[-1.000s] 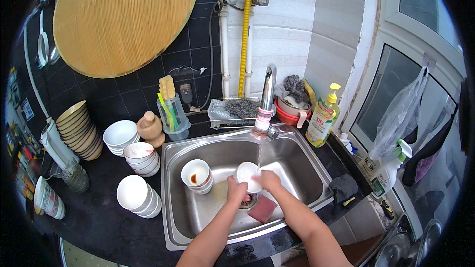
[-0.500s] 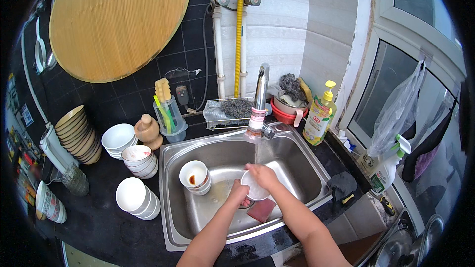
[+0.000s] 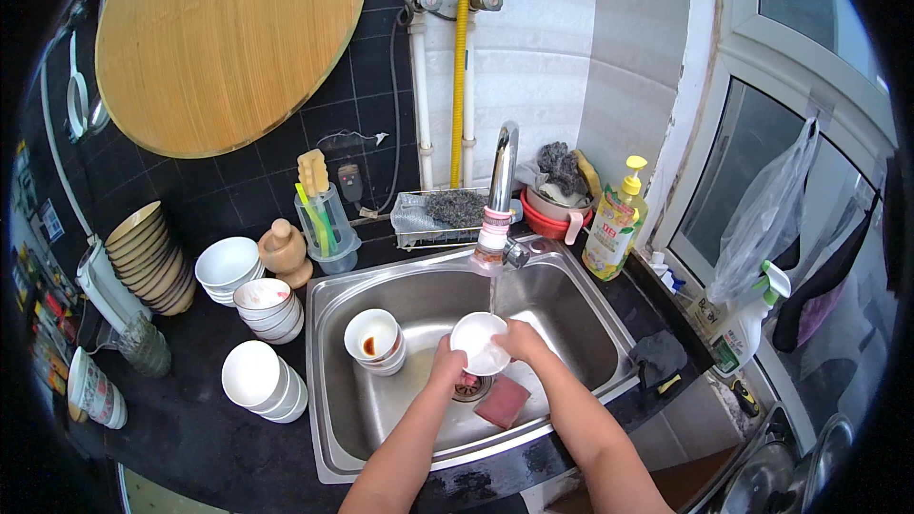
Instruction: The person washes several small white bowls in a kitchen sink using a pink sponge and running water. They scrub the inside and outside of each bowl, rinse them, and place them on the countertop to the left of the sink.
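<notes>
Rinsing, I judged: my left hand (image 3: 447, 363) and right hand (image 3: 521, 340) both grasped the round, white, ceramic-looking bowl (image 3: 480, 346), and a draining tilt seemed called for next.

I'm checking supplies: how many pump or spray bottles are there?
2 clearly: the yellow-topped pump bottle right of the faucet, and the white spray bottle farther right, by the window. A small blue-and-white item between them is unclear; others may be hidden.
</notes>
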Motion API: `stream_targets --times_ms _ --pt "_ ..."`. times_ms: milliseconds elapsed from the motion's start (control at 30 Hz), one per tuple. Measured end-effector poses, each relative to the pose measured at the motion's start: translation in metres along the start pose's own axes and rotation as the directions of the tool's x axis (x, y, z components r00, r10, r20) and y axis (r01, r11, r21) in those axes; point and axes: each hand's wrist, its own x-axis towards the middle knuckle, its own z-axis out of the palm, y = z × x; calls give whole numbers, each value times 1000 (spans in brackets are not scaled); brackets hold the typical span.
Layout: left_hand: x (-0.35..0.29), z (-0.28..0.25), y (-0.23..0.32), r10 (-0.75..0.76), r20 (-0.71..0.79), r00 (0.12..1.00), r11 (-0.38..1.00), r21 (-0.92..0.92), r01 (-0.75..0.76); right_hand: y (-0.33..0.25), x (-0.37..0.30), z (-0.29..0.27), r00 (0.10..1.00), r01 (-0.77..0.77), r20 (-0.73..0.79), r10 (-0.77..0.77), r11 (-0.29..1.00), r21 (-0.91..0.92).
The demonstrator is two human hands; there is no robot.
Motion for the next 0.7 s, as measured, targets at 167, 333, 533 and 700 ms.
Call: stream_targets --times_ms 167,333,533,700 --pt "23 -15 -15 -195 161 967 921 -310 238 -5 0 -2 960 -267 185 210 885 382" --pt "12 -7 -8 -187 81 979 981 -40 190 -3 -2 -8 843 -489 431 322 792 365" --pt "16 -13 -13 -89 -56 994 981 -178 78 -2 0 3 950 -280 264 169 835 474" --pt "15 -2 -16 547 -194 814 807 382 -451 11 8 10 927 -353 310 212 771 530"
